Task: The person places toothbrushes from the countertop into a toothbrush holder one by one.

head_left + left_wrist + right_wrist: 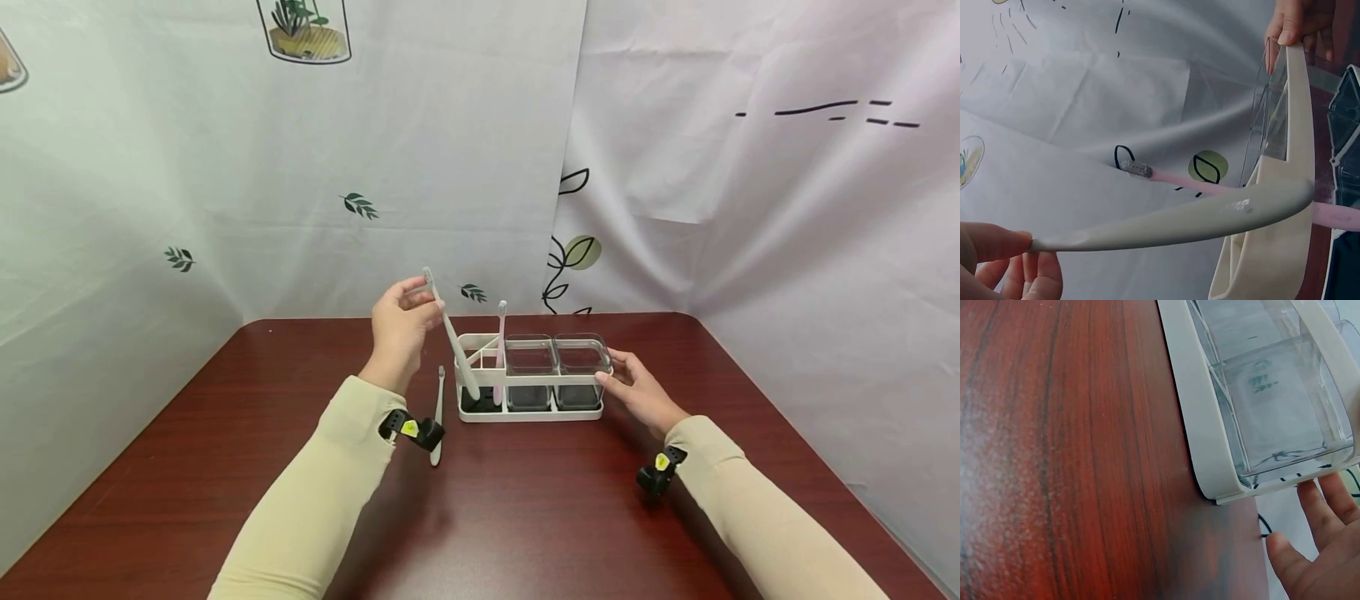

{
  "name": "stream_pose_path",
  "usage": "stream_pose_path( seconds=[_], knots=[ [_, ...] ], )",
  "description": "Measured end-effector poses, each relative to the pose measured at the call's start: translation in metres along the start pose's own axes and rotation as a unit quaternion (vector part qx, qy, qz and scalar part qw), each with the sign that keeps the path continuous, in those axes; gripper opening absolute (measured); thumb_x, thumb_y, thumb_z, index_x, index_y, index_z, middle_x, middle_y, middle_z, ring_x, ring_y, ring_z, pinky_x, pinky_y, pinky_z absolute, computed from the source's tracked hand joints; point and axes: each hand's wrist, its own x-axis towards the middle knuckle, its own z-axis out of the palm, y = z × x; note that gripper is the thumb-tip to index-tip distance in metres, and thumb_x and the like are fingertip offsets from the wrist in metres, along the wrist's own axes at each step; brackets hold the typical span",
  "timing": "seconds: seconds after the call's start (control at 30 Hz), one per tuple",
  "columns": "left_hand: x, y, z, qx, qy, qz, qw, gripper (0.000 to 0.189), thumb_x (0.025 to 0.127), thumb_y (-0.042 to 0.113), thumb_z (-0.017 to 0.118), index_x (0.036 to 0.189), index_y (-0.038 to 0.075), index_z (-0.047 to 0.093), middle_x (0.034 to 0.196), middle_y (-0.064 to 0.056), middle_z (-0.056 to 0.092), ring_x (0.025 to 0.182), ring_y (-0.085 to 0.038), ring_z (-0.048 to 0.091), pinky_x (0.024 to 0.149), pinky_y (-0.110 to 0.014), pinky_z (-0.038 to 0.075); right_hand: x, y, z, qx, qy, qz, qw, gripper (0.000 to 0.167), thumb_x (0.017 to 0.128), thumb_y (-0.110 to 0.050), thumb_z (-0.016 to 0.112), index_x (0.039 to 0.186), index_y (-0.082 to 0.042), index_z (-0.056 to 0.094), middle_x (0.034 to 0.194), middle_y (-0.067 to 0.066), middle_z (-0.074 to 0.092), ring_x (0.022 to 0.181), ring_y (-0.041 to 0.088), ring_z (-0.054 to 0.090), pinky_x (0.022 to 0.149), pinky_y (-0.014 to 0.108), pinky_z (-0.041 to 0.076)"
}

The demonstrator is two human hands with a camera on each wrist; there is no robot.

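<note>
My left hand (401, 329) pinches a white toothbrush (455, 346) near its bristled head. The toothbrush tilts, handle down, across the left end of a white toothbrush holder (536, 417); whether its tip is inside or in front, I cannot tell. A pink toothbrush (500, 350) stands in the holder's left part, bristles up. Two clear cups (530, 358) fill the middle and right slots. At the holder's right end, my right hand (637, 387) grips the upper rail, thumb in front; in the right wrist view some fingers (1319, 512) touch its end. Another white toothbrush (438, 417) lies beside my left wrist.
The dark red wooden table (525, 517) carries the holder near its far side. Behind and beside it hangs a pale printed cloth (465, 125). A black wrist camera (427, 433) on the left sleeve sits close to the lying toothbrush.
</note>
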Motion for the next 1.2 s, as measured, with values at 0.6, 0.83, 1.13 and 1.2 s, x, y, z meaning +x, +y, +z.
stream_pose_path(
  seconds=[0.6,0.83,1.13,1.2],
  knots=[
    [-0.012,-0.008,0.024,-0.076,0.096,0.168,0.9782,0.040,0.081,-0.017,0.064,0.118,-0.003,0.060,0.090,-0.004,0.060,0.083,-0.012,0.059,0.075,-0.021,0.054,0.000,-0.001,0.000,0.004,0.001,-0.003,1.0000,0.060,0.100,-0.020,0.055,0.147,0.001,0.024,0.146,0.030,0.033,0.134,0.043,0.035,0.107,0.056,0.033],
    [-0.015,-0.016,0.029,-0.040,0.097,0.227,0.9682,0.038,0.080,-0.017,0.064,0.116,-0.006,0.060,0.094,-0.008,0.061,0.087,-0.013,0.059,0.076,-0.020,0.052,0.000,-0.001,0.001,0.002,-0.003,0.002,1.0000,0.061,0.100,-0.023,0.055,0.147,0.000,0.024,0.147,0.030,0.031,0.135,0.044,0.034,0.106,0.056,0.034],
    [-0.014,-0.025,0.032,0.001,0.075,0.237,0.9685,0.036,0.084,-0.012,0.064,0.119,-0.004,0.059,0.101,-0.016,0.061,0.098,-0.026,0.061,0.077,-0.022,0.053,0.000,-0.002,-0.001,0.006,-0.008,0.013,0.9999,0.062,0.100,-0.022,0.055,0.148,-0.001,0.022,0.148,0.029,0.031,0.136,0.043,0.033,0.107,0.058,0.032],
    [-0.014,-0.027,0.033,0.008,0.069,0.236,0.9694,0.037,0.085,-0.011,0.064,0.120,-0.004,0.059,0.102,-0.016,0.060,0.099,-0.027,0.061,0.080,-0.025,0.053,0.000,-0.002,-0.001,0.007,-0.009,0.014,0.9998,0.062,0.100,-0.023,0.054,0.149,-0.001,0.022,0.148,0.029,0.030,0.136,0.044,0.032,0.107,0.058,0.032]
  ],
)
